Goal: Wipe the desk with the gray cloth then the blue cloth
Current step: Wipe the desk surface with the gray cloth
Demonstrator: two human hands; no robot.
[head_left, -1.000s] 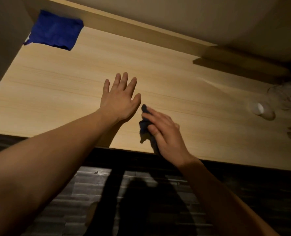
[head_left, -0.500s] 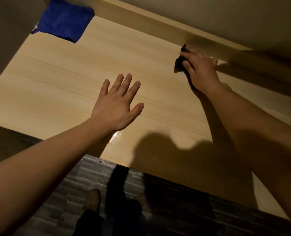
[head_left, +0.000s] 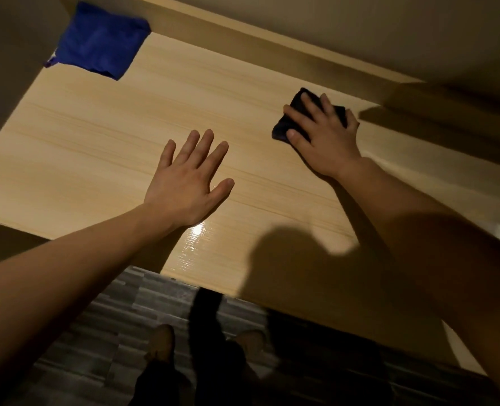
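Note:
My right hand (head_left: 323, 139) presses a dark gray cloth (head_left: 297, 112) flat on the light wooden desk (head_left: 102, 148), near the back rail on the right; only the cloth's far and left edges show past my fingers. My left hand (head_left: 188, 183) lies flat on the desk's middle, fingers spread, holding nothing. A folded blue cloth (head_left: 99, 42) sits in the far left corner, apart from both hands.
A raised wooden rail (head_left: 272, 51) runs along the desk's back, with a wall to the left. The desk's front edge is near me, with gray plank floor (head_left: 120, 326) and my feet below. A white patch (head_left: 499, 232) shows at the right behind my forearm.
My right hand swept the gray cloth from the front middle to the back of the desk, then a little right and toward me. The left hand stayed flat in the middle.

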